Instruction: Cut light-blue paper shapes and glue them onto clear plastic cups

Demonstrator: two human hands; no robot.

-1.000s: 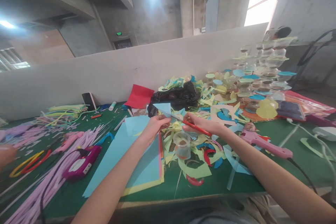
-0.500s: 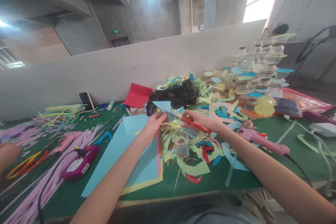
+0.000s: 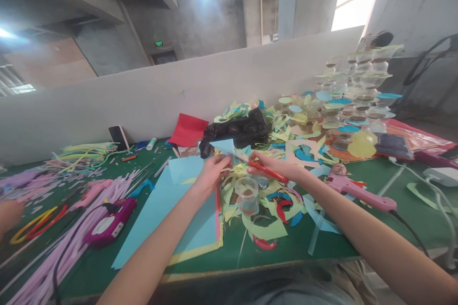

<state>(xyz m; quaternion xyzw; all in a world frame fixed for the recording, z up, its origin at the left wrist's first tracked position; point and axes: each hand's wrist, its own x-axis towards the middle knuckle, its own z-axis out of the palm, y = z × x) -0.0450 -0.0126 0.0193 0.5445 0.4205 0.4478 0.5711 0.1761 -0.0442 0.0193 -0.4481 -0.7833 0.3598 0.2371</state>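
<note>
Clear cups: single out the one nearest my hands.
The cup among paper scraps, in front of the red scissors; the other cups are grouped at back right.

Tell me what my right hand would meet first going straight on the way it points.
Likely the blue paper in your left hand; your right hand points that way, scissors leading. Depth is unclear here, so your left fingertips might come first.

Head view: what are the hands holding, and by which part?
Right hand: red-handled scissors, by the handles. Left hand: light-blue paper piece, by its lower edge.
</note>
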